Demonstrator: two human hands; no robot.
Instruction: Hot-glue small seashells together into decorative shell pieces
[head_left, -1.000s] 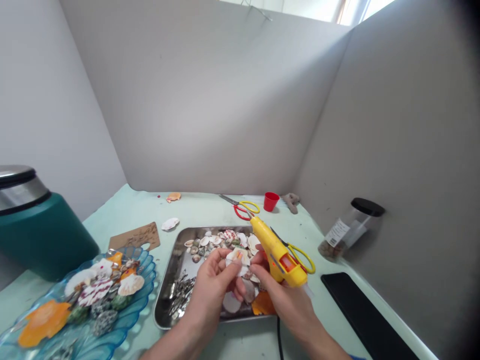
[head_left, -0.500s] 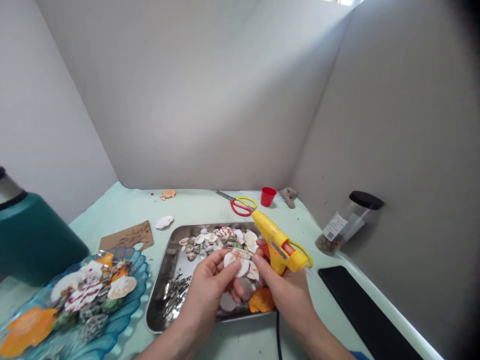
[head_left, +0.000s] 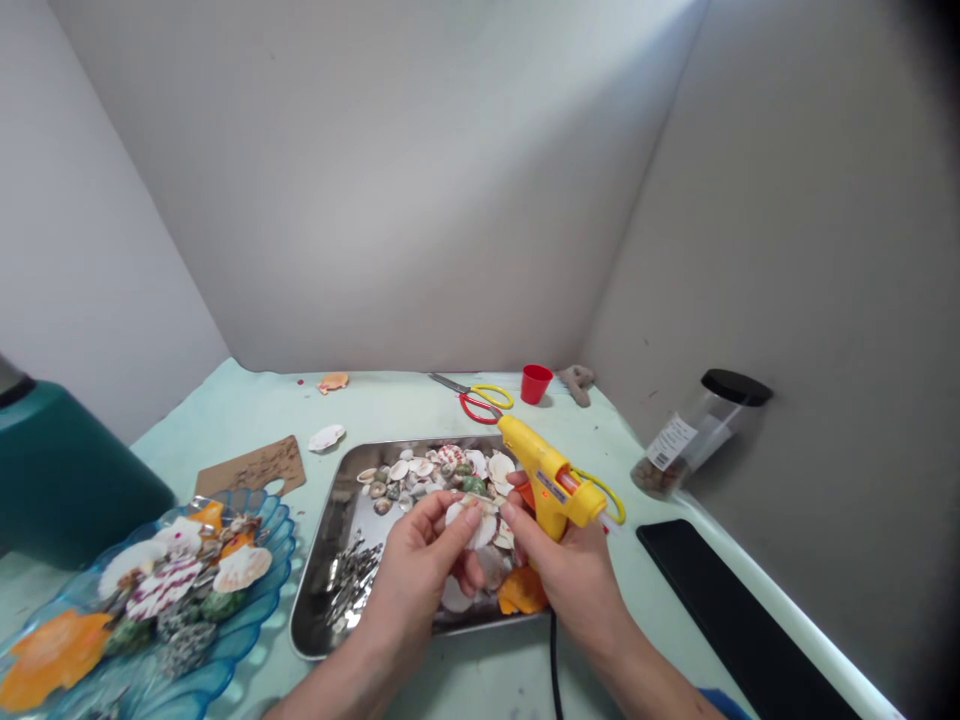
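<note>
Between the thumb and fingers of my left hand (head_left: 424,565) is a pale scallop shell (head_left: 484,525), held over a metal tray (head_left: 315,590). My right hand (head_left: 577,585) is closed around a yellow hot glue gun (head_left: 553,485), whose nozzle points away to the upper left. The right thumb and fingertips also meet the shell's right edge. Inside the tray are small seashells (head_left: 401,480), a heap of shiny metal clips (head_left: 352,580) and an orange shell (head_left: 523,592). My hands hide part of the tray's contents.
A blue scalloped dish (head_left: 274,590) of shells and a dark green container (head_left: 75,480) stand left. Behind the tray are scissors (head_left: 480,400), a red cup (head_left: 535,384) and a white shell (head_left: 326,438). To the right are a black-lidded jar (head_left: 697,435) and a black slab (head_left: 720,610).
The camera view has shifted slightly. The shell is tipped a little differently between my fingertips; both hands keep nearly the same place and their holds.
</note>
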